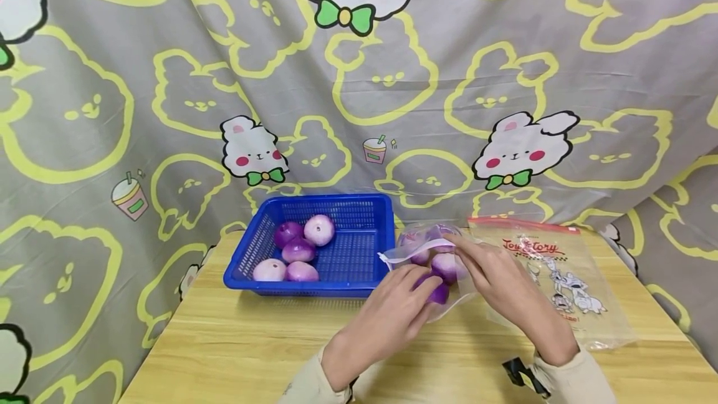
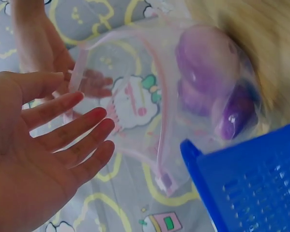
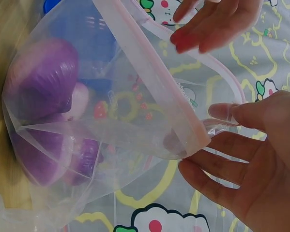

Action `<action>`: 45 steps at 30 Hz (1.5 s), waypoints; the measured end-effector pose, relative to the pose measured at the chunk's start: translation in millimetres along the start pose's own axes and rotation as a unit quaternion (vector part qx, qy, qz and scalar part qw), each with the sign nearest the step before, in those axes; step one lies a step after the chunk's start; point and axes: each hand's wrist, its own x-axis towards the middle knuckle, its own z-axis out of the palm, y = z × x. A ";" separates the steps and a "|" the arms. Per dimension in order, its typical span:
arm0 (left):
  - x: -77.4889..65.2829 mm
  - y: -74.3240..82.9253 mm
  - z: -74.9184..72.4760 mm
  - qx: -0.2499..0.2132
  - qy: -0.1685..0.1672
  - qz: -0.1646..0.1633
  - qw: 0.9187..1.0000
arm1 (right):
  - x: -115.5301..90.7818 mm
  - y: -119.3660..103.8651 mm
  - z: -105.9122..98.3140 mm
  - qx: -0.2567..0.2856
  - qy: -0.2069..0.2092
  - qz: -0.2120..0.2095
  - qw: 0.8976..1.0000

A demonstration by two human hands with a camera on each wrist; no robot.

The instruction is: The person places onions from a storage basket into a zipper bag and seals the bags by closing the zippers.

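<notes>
A clear zip bag with a pale pink zip strip stands on the table, its mouth spread. Several red onions lie in its bottom, seen through the plastic. My right hand pinches the rim at one corner of the mouth, thumb on one side and fingers on the other. My left hand is at the mouth of the bag with its fingers relaxed and apart, and nothing is in its grasp. To its left, more peeled red onions sit in the blue plastic basket.
A flat clear bag with a red zip and printed cartoon figures lies on the right of the wooden table. Behind the table hangs a grey patterned cloth. The basket's right wall stands close beside the onion bag.
</notes>
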 end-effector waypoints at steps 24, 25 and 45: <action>-27.1 -49.4 -18.3 -0.055 0.037 -0.124 0.990 | 0.1 3.4 -0.5 -0.017 0.008 -0.008 1.000; -27.8 -51.3 -18.9 -0.055 0.036 -0.129 0.989 | 0.1 3.4 -0.7 -0.016 0.008 -0.007 1.000; -52.4 -93.0 -32.8 -0.028 0.014 -0.233 0.972 | -2.0 2.5 -0.2 -0.009 0.020 -0.014 1.000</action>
